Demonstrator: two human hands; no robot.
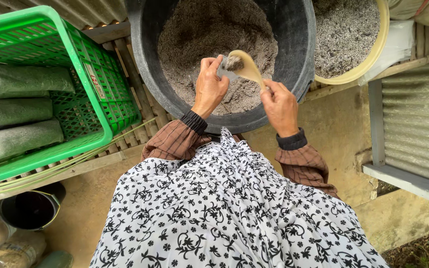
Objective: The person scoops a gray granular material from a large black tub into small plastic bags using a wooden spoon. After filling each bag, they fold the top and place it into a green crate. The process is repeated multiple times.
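My right hand [280,105] is closed around the handle of a pale scoop [247,67], thumb on top, with the bowl of the scoop held over the black tub [294,30] and carrying a small dark clump of the mix. My left hand [209,87] is closed too, fingers curled and pinching what looks like a thin clear bag [227,73] right at the lip of the scoop; the bag is mostly hidden behind my fingers, so I cannot tell how far it is open. Both hands hang above the near side of the tub, over the grey, crumbly soil mix [209,34] that fills it. I judge that the step in hand is tipping a scoopful into the bag. The next move, as I read it, calls for the bag mouth to be held wide and steady under the lip while the scoop tilts slowly, or the mix will fall back into the tub. To the right of the tub, touching its rim, stands a yellow basin [373,54] of paler, speckled mix. To the left of the tub sits a green crate [95,89] holding long filled bags [18,111] laid side by side. Below the tub my patterned skirt [224,208] fills the view.
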